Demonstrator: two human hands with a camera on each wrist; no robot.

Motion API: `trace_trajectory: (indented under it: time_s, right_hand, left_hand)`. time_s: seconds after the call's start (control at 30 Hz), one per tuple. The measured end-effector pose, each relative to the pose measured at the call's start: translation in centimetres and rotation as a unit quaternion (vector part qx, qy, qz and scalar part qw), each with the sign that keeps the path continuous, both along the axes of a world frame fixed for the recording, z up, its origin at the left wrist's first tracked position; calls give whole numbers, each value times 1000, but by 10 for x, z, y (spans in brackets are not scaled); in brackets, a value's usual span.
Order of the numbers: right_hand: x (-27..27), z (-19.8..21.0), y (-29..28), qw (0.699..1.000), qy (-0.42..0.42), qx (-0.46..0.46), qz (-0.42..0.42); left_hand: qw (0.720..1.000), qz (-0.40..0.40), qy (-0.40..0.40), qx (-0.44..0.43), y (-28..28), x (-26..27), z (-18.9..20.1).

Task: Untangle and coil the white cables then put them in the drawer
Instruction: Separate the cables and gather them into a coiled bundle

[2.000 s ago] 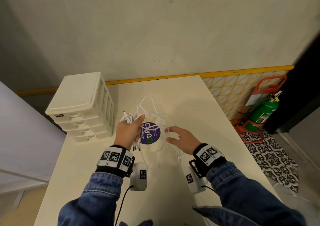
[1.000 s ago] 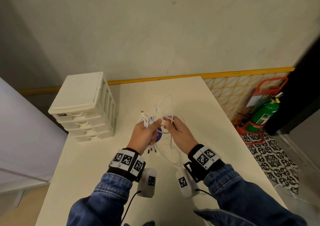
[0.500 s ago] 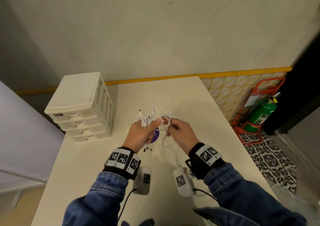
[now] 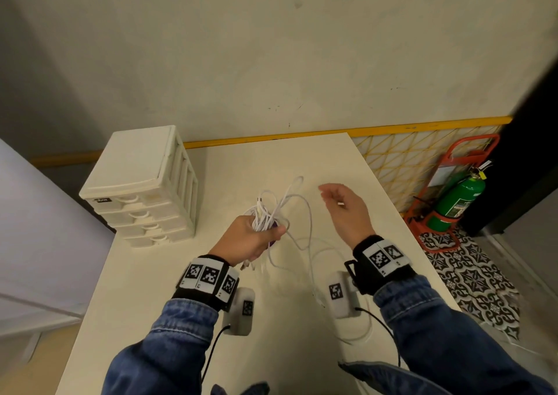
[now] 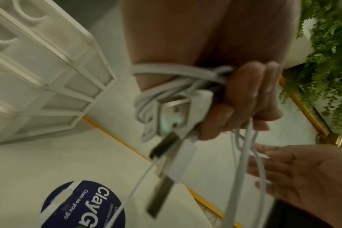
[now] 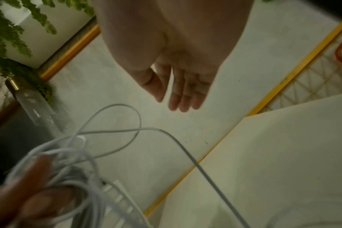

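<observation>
Head view: left hand (image 4: 252, 240) clutching tangled white cables (image 4: 267, 213); right hand (image 4: 347, 210) slack, empty. Risk: trailing loops snagging, tightening knots when pulled.

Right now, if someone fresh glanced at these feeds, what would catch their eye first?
First, the tangled white cables bunched in the left hand above the table, loops trailing down onto it. Next, the right hand, open and holding nothing, raised beside them. Then the closed white drawer unit at the table's far left.
</observation>
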State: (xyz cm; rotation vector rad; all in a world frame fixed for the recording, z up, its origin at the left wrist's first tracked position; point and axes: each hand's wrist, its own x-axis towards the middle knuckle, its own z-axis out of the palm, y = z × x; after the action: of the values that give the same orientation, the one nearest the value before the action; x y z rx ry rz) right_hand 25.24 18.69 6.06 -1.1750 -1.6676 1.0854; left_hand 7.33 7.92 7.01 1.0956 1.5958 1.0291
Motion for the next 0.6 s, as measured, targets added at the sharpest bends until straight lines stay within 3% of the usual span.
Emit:
trace_trajectory:
  time_s: [0.13, 0.23, 0.3, 0.43, 0.6]
  right_hand:
    - [-4, 2, -4, 985, -29, -76, 151]
    - [-7, 5, -18, 963, 59, -189, 182]
    - [-8, 6, -25, 952, 52, -218, 207]
    - [-16, 5, -33, 954, 25, -172, 245]
    - [-19, 0, -27, 971, -45, -35, 233]
  left_hand:
    - [1000, -20, -10, 7, 2, 0, 2]
    - [997, 64, 18, 33, 5, -2, 2]
    - [995, 89, 10, 45, 6, -8, -1]
    - [998, 23, -47, 26, 0, -9, -5]
    - [998, -44, -50, 6, -3, -6, 2]
